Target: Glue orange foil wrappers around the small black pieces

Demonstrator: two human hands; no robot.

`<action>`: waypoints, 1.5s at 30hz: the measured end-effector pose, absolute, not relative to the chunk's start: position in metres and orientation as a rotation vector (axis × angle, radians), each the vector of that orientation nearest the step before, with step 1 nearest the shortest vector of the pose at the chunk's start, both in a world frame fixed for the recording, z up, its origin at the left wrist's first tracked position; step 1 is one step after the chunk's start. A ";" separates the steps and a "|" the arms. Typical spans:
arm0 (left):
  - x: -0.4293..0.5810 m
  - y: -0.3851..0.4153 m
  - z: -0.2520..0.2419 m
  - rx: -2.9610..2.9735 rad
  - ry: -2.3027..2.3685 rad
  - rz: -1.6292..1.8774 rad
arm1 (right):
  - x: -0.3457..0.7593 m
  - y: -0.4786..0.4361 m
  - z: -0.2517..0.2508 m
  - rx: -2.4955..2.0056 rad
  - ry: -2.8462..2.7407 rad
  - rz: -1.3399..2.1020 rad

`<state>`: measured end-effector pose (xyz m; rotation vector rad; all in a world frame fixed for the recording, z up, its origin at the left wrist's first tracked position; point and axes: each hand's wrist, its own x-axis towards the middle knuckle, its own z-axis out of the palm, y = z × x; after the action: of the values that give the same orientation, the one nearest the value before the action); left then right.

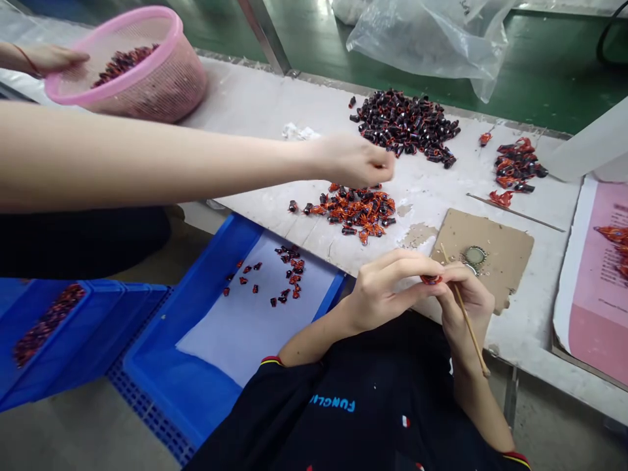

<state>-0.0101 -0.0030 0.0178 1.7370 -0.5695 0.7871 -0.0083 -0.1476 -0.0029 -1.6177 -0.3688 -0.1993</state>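
Over the table's front edge, my left hand pinches a small red-and-black part between thumb and fingertips. My right hand meets it there, its fingers closed around a thin wooden stick that slants down across the palm. Just beyond them lies a piece of brown cardboard with a small round metal cap on it. To the left is a loose heap of orange-and-black parts. What the stick's tip touches is too small to make out.
A co-worker's arm reaches in from the left above the heaps; their other hand grips a pink basket. A larger pile of black parts lies behind. A blue crate stands below left, papers at right.
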 end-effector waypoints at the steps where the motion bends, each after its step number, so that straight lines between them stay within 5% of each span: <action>1: -0.010 -0.002 0.018 1.753 -0.571 0.791 | -0.008 -0.148 -0.003 -1.634 -0.372 -0.201; 45: 0.013 0.018 0.005 1.556 -0.459 0.384 | 0.013 -0.150 0.013 -2.096 -0.619 -0.391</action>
<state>0.0131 0.0184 0.0049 1.5562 -0.4589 0.3843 0.0134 -0.1500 0.0132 -2.0958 -0.6185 -0.3908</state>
